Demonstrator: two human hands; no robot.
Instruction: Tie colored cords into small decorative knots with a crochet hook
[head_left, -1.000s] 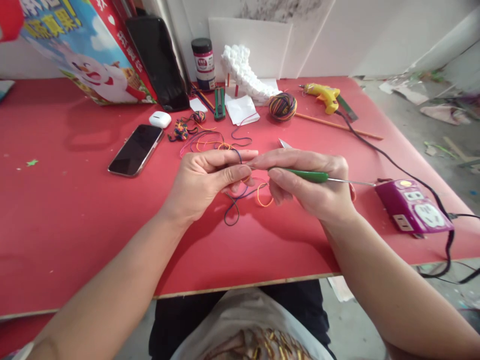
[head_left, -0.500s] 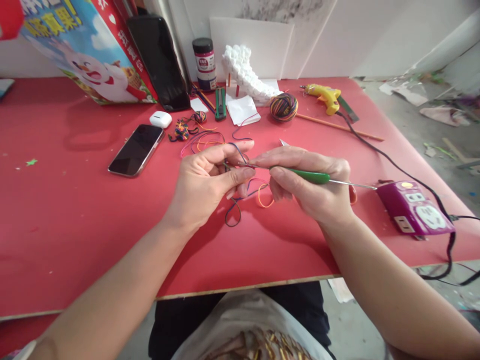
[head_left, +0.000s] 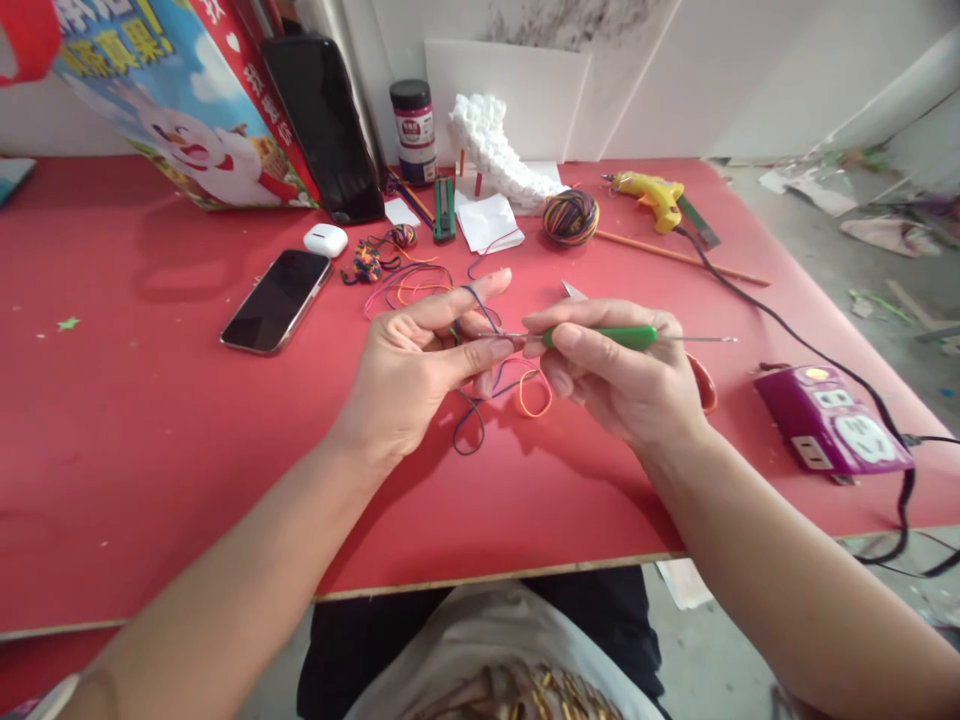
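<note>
My left hand [head_left: 409, 375] pinches multicoloured yarn between thumb and fingers, its index finger stretched out with a dark blue strand over it. In my right hand [head_left: 637, 370] is a crochet hook [head_left: 604, 337] with a green handle and thin metal ends. The hook's left end reaches the yarn at my left fingertips; its right end sticks out past my right hand. Loose loops of yarn [head_left: 535, 394] hang below the hands. Fingers hide the worked stitches. Behind my right hand, a red-handled pair of scissors [head_left: 703, 384] shows in part.
Further back lie a yarn ball [head_left: 570, 217], a green utility knife [head_left: 444, 210], a white textured piece [head_left: 501, 150] and a yellow glue gun [head_left: 652, 198]. A phone [head_left: 276, 300] and white earbud case [head_left: 325, 239] are left. A purple power socket [head_left: 832, 420] with a black cable stands right.
My right hand has turned slightly, and the hook's free end has swung up and left, away from the power socket. My left hand keeps its pinch. The whole view has shifted slightly.
</note>
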